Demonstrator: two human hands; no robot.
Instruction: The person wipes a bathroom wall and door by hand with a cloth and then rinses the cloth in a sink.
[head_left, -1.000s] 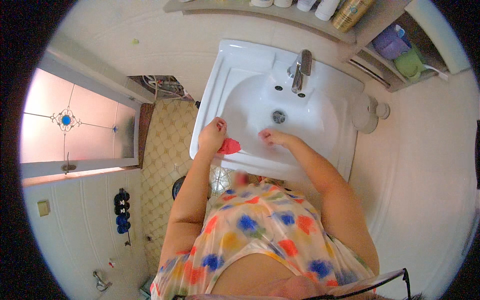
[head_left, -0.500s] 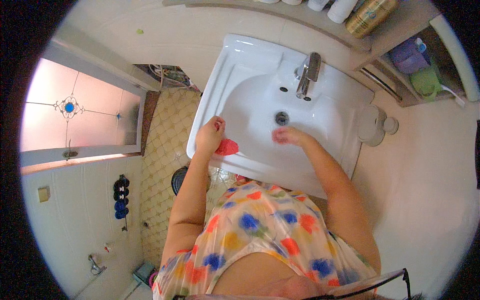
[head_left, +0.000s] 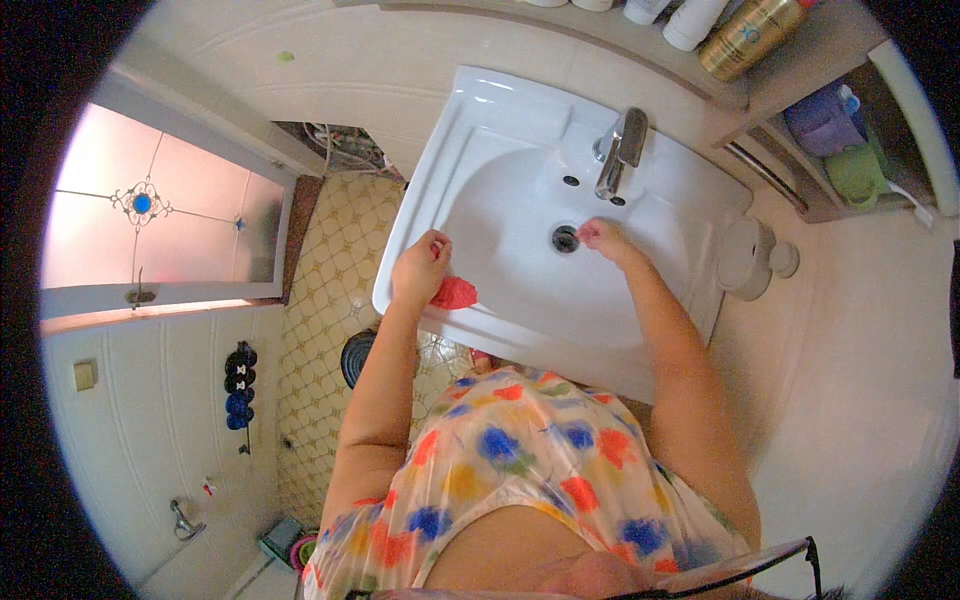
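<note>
Over the left rim of the white washbasin (head_left: 500, 340) is my left hand (head_left: 424, 264), its fingers curled closed; what they hold, if anything, is hidden. A crumpled red cloth (head_left: 455, 293) lies beside its wrist at the basin's front left, below the curled fingers. Just right of the dark round drain (head_left: 565, 238), my right hand (head_left: 604, 241) hangs with its fingers drawn together in a pinch. Nothing I can make out shows between those fingertips. The chrome tap (head_left: 622, 150) stands above the drain at the back of the basin, and no running water shows.
A white round-bodied container (head_left: 746, 258) sits by the basin's right edge. Bottles, one of them gold (head_left: 752, 40), line the shelf at the back. A green cup (head_left: 857, 176) with a toothbrush stands in the right cubby. Tiled floor (head_left: 335, 240) lies to the left.
My right hand has moved a little right and away from me, from in front of the drain to its right side. The left hand and red cloth stay nearly where they were.
</note>
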